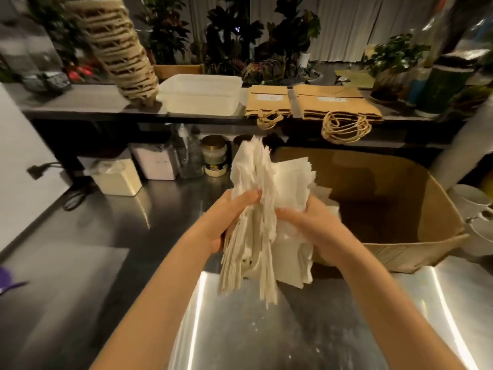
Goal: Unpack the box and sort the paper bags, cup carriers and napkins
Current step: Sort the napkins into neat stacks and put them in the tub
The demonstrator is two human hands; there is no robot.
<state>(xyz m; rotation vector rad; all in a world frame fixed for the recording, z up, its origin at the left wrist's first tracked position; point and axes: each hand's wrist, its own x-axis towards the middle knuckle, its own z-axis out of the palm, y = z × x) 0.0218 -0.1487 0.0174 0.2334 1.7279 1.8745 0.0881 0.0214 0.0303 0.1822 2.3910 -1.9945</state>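
Note:
A thick, fanned bundle of white napkins hangs over the steel counter, held from both sides. My left hand grips its left edge and my right hand grips its right side. Just right of them sits the open cardboard box, its inside dark with a few white napkins showing near my right hand. On the raised shelf behind, a tall leaning stack of cup carriers stands at the left. Two piles of brown paper bags lie flat at the right, handles hanging over the edge.
A white plastic tub sits on the shelf between the carriers and bags. Jars and containers line up under the shelf. White cups and saucers stand right of the box. Plants fill the background.

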